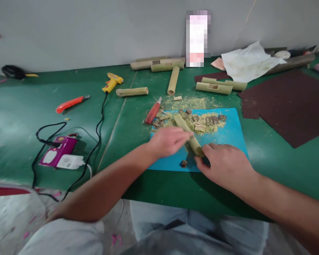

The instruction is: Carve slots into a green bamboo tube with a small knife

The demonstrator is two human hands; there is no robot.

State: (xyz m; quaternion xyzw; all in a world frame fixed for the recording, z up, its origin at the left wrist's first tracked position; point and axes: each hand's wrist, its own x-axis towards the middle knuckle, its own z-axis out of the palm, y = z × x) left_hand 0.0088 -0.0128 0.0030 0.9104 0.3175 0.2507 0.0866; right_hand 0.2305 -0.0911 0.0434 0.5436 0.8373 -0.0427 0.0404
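A pale green bamboo tube (189, 134) lies slantwise over a blue sheet (236, 131). My right hand (225, 161) is closed around its near end, thumb on one side and fingers on the other. Across the tube's middle sits my left hand (170, 141), its fingers closed; whatever is between them is hidden. Beyond the tube, bamboo shavings and several small cut pieces (200, 128) are heaped. A single dark chip (184, 163) lies near the sheet's front edge. Left of the heap rests a red-handled blade tool (153, 111).
Several notched bamboo tubes (214, 88) lie along the back. At left are a yellow glue gun (113, 82), an orange utility knife (72, 103) and a purple power strip (59, 150) with loose cables. A dark brown sheet (289, 109) and white cloth (252, 62) are at right.
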